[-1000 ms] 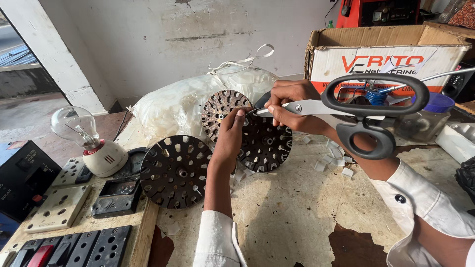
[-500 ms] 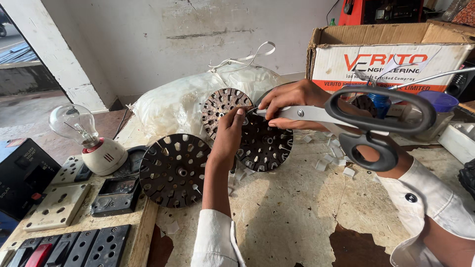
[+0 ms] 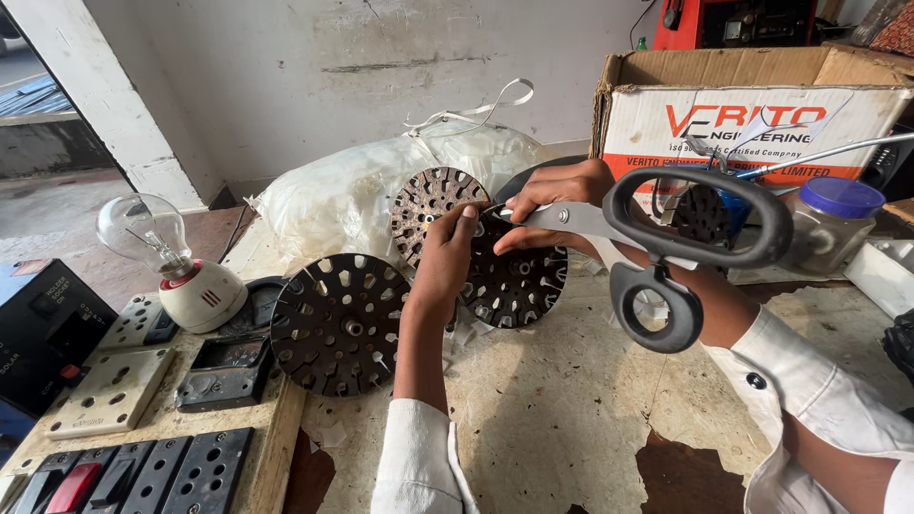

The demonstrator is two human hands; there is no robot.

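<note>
Head view: black-handled scissors (image 3: 657,252) are gripped closed-fisted by the right hand (image 3: 557,205), blades pointing left at the slotted metal disc (image 3: 514,271) pinched by the left hand (image 3: 447,262).

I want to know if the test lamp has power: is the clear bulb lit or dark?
Dark. The clear bulb shows no glow; its glass looks plain and transparent.

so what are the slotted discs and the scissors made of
Slotted discs: apparently stamped metal, dull dark brown, the rear one rust-speckled. Scissors: bright bare steel blades with a rivet; matte black handles, probably plastic.
</note>
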